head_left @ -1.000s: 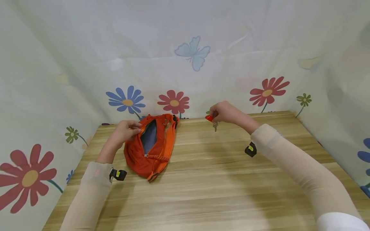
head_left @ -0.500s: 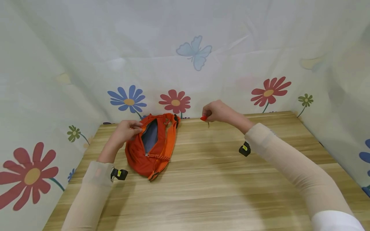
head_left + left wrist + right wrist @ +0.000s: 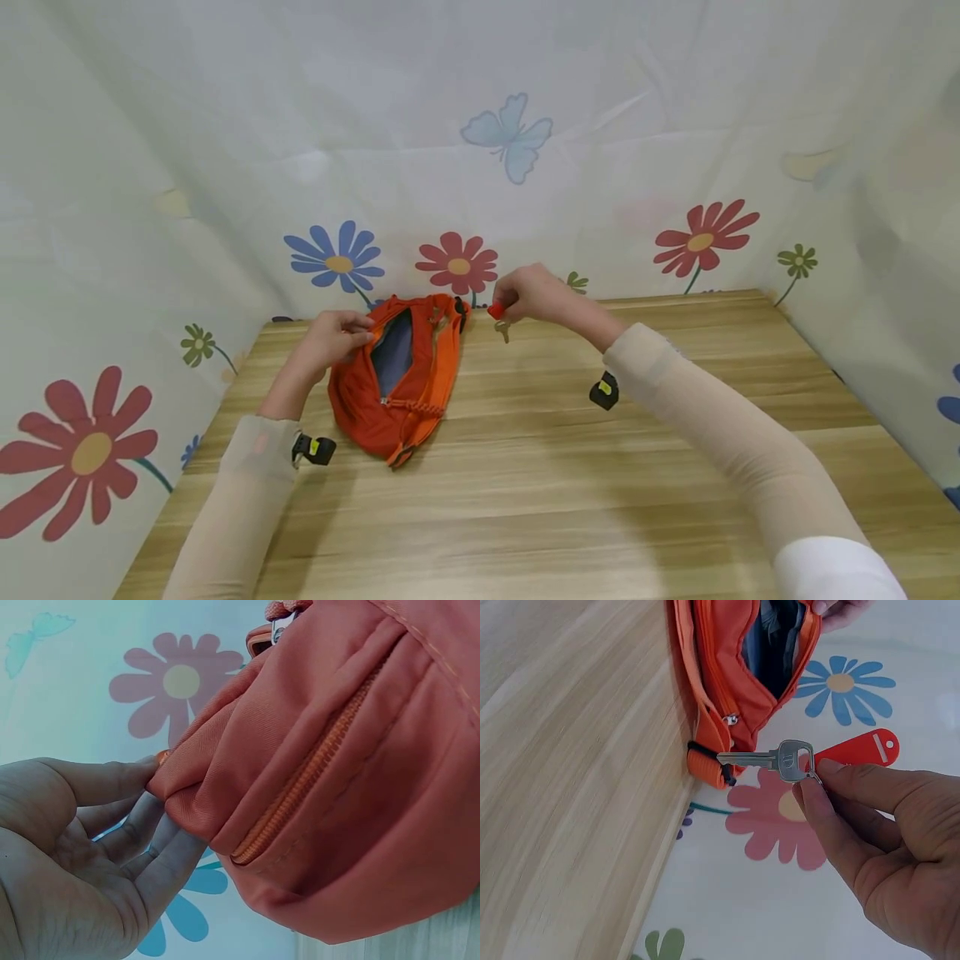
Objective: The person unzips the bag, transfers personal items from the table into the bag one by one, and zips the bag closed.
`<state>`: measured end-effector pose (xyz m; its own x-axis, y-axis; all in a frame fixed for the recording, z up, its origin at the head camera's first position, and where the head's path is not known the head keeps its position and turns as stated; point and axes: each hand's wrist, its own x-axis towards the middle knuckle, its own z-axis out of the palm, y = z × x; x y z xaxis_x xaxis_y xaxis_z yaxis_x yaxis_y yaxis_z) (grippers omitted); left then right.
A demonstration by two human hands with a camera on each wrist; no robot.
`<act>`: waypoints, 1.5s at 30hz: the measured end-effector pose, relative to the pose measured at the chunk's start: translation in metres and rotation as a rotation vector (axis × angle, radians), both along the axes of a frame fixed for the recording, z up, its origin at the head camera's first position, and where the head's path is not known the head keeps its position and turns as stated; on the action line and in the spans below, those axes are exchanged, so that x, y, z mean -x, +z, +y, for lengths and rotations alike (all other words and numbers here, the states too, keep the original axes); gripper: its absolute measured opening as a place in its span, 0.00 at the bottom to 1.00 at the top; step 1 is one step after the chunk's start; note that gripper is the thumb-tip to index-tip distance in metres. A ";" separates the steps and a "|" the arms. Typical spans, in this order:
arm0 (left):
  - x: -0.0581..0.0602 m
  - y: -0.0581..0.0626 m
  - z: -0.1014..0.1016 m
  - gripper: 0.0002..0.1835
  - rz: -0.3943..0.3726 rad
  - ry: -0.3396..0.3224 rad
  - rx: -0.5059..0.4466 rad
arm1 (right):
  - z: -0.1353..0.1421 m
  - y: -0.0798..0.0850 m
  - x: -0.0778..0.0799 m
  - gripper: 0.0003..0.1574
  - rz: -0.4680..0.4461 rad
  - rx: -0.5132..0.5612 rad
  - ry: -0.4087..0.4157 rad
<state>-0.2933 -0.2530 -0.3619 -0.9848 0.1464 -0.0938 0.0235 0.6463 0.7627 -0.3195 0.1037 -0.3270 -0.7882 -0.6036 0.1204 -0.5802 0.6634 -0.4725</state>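
Observation:
An orange-red waist bag (image 3: 352,417) lies at the back left of the table, its main pocket unzipped so the grey lining (image 3: 393,358) shows. My left hand (image 3: 326,343) pinches the fabric at the pocket's left edge; the left wrist view shows thumb and fingers on a fold beside a closed zipper (image 3: 307,780). To the right of the bag, my right hand (image 3: 528,293) is raised above the table. Between its thumb and fingertips it pinches a red key tag (image 3: 866,748), and a silver key (image 3: 780,759) hangs from the tag's ring.
The wood-grain table (image 3: 525,500) meets a pale curtain printed with flowers and a butterfly (image 3: 510,136) at its back edge. The bag's orange strap (image 3: 444,358) runs along its right side, with a black buckle (image 3: 460,308) at the back.
My right hand has moved left toward the bag with the key and its red tag. My left hand keeps its hold on the pocket edge.

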 end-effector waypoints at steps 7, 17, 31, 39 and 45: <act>0.001 0.001 0.001 0.17 0.001 -0.002 -0.011 | -0.015 -0.003 0.002 0.04 -0.001 0.012 0.008; 0.003 0.000 -0.001 0.16 0.000 -0.004 0.001 | -0.039 -0.003 0.002 0.03 -0.017 0.033 0.029; 0.003 -0.002 -0.002 0.16 -0.002 -0.006 -0.009 | -0.073 -0.011 0.010 0.03 -0.055 0.131 0.048; 0.002 0.001 -0.001 0.17 -0.022 0.004 -0.015 | -0.101 -0.027 0.012 0.04 -0.153 0.278 0.030; 0.004 0.007 0.002 0.16 -0.022 0.001 -0.020 | -0.120 -0.037 0.014 0.07 -0.367 0.466 -0.037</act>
<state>-0.2971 -0.2514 -0.3551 -0.9826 0.1477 -0.1125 0.0060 0.6308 0.7759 -0.3332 -0.0166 -0.3636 -0.8479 -0.5239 0.0815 -0.3041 0.3547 -0.8842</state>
